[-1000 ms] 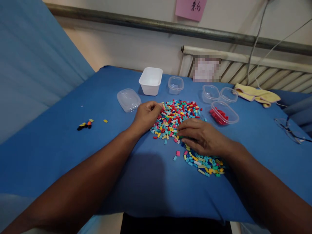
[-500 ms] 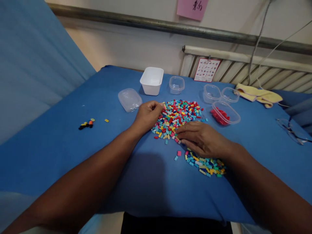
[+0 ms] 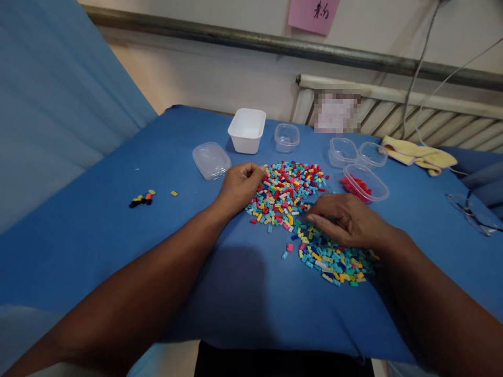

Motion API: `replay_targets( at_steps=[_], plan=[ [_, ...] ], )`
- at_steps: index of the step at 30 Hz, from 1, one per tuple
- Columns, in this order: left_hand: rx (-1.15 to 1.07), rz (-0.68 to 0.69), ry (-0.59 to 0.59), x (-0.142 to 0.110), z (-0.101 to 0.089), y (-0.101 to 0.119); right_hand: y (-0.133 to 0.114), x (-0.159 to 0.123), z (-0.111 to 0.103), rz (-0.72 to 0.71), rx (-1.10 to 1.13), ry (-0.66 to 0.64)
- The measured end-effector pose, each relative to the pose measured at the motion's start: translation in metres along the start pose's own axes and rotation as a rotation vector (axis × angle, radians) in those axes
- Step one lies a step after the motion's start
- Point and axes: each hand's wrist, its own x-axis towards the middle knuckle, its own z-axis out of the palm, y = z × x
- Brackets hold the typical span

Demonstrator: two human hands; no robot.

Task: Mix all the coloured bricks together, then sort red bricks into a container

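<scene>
A large heap of small mixed-colour toy bricks (image 3: 288, 188) lies on the blue cloth. At its left edge rests my left hand (image 3: 241, 186), closed with thumb against fingers; anything inside the fingers is hidden. My right hand (image 3: 348, 217) is over the gap between this heap and a smaller pile of mostly blue, green and yellow bricks (image 3: 334, 259). Its fingers are bent, with the thumb apart from them, and no brick shows in its grasp. Just left of the smaller pile are a pink brick (image 3: 290, 247) and a light blue brick (image 3: 285, 255).
Behind the heap stand a white tub (image 3: 247, 133) and a clear container (image 3: 286, 139). A clear lid (image 3: 212, 161) lies left of them. Red bricks fill part of a tilted clear container (image 3: 367, 183). Farther right are a yellow cloth (image 3: 418, 152) and glasses (image 3: 471, 212). Black and yellow bricks (image 3: 141, 199) sit left.
My right hand has moved right and slightly nearer, from the large heap's edge toward the smaller pile; more bricks now lie between the two. My left hand has stayed in place.
</scene>
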Motion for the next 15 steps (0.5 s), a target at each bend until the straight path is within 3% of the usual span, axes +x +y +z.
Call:
replay_targets(
  at_steps=[4, 15],
  plan=[
    [-0.007, -0.004, 0.001, 0.001, 0.0, 0.0, 0.009, -0.003, 0.001, 0.077, 0.008, 0.137],
    [-0.009, -0.018, 0.003, 0.0, 0.0, 0.002, 0.025, -0.003, 0.012, 0.025, -0.109, 0.167]
  ],
)
